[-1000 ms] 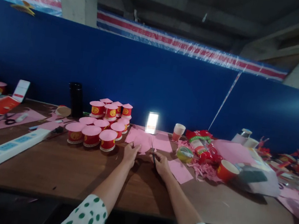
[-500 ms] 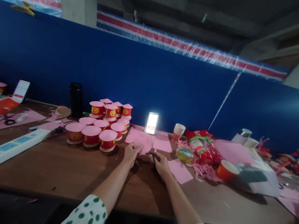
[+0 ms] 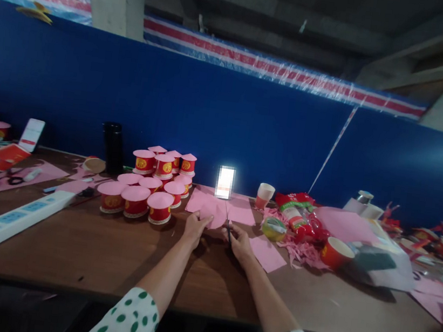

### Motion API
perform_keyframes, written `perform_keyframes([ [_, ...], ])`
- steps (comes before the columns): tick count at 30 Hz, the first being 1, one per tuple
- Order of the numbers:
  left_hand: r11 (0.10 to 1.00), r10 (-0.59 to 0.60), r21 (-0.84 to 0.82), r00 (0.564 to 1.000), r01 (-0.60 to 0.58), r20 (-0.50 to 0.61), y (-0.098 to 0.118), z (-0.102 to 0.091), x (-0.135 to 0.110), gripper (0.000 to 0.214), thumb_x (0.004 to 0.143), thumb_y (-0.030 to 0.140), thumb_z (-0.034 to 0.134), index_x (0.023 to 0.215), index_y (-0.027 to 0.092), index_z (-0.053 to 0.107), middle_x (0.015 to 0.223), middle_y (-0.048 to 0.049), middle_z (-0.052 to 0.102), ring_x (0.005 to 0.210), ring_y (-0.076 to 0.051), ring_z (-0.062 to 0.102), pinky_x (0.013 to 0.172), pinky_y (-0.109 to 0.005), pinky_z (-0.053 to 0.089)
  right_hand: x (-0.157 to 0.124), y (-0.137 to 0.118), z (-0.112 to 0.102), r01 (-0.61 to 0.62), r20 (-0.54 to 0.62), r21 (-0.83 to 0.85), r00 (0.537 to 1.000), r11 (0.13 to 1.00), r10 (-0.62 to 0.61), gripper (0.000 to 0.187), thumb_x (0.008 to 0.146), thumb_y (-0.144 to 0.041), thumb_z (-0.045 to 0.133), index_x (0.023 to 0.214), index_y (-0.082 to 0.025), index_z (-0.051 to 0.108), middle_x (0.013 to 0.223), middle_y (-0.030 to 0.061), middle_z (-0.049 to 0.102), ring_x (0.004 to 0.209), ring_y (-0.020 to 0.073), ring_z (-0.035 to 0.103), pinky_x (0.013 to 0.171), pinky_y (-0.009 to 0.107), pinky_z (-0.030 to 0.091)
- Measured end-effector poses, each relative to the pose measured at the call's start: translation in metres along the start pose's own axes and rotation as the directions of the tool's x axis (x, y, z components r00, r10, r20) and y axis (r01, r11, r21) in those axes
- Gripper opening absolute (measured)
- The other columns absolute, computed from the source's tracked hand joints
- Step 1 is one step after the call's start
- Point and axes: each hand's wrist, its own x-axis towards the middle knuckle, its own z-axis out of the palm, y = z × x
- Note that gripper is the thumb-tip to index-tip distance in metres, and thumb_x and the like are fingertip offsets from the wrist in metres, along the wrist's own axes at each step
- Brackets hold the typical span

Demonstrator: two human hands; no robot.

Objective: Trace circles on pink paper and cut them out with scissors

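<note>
pink disc [image 3: 215, 212]: matt paper | tabletop [image 3: 123, 256]: wood | packet [image 3: 296, 213]: glossy plastic

Blue partition [image 3: 228, 112] – brown table [image 3: 112, 255]

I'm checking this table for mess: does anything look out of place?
Yes: tangled pink paper shreds lie loose beside the open red cup, to the right of the right hand. They look messy against the neatly grouped pink-topped cups.

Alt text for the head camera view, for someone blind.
A left hand holds pink paper while the right hand holds scissors at its edge. Pink-topped red cups stand to the left on a brown table.
</note>
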Motion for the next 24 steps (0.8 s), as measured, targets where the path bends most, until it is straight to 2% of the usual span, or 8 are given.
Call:
perform_keyframes([
  [24, 0.999, -0.020, -0.044, 0.997, 0.016, -0.076, 0.0040, 0.0012, 0.0003, 0.042, 0.050, 0.032, 0.073, 0.085, 0.011, 0.061, 0.065, -0.0018, 0.062, 0.056, -0.012, 0.055, 0.055, -0.024, 0.044, 0.0008, 0.0041, -0.0001, 0.014, 0.027, -0.039, 1.000, 0.999, -0.013, 0.037, 0.070, -0.043, 0.058, 0.095, -0.016, 0.065, 0.054, -0.0022, 0.052, 0.047, 0.0101, 0.043, 0.041, 0.019, 0.032],
])
